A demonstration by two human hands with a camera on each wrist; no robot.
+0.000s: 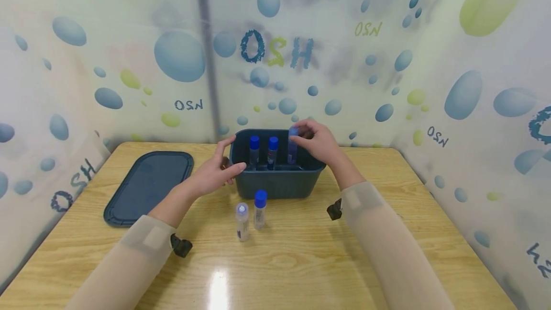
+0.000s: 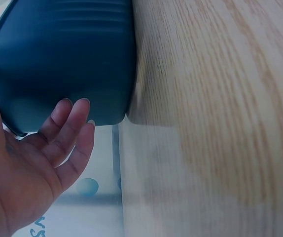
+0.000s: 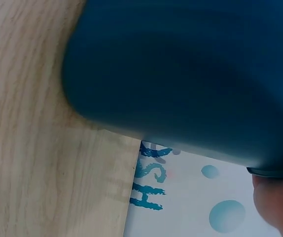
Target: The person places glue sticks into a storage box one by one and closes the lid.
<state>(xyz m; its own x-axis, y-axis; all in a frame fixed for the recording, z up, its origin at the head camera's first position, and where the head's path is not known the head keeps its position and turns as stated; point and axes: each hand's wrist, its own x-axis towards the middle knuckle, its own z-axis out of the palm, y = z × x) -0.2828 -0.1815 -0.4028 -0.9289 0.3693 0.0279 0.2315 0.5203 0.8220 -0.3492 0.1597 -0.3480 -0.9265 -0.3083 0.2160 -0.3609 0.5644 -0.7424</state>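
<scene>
Right hand [image 1: 317,141] pinches a slim, upright plastic bottle with a blue cap [image 1: 292,153] inside the deep dark-blue plastic bin [image 1: 275,185], right of two similar bottles [image 1: 254,156]. Left hand [image 1: 214,171], fingers spread, rests at the bin's left rim. Nearer to it than to the right hand, a clear blue-capped bottle [image 1: 259,215] and a clear pale-topped bottle [image 1: 243,226] stand upright on the wooden tabletop [image 1: 310,262], before the bin.

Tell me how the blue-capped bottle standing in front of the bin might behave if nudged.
The blue-capped bottle would probably tip easily, since it stands tall and narrow on the table. Once down, it would likely roll, as its body looks round. Its see-through body suggests light plastic, though I can't confirm its weight.
</scene>
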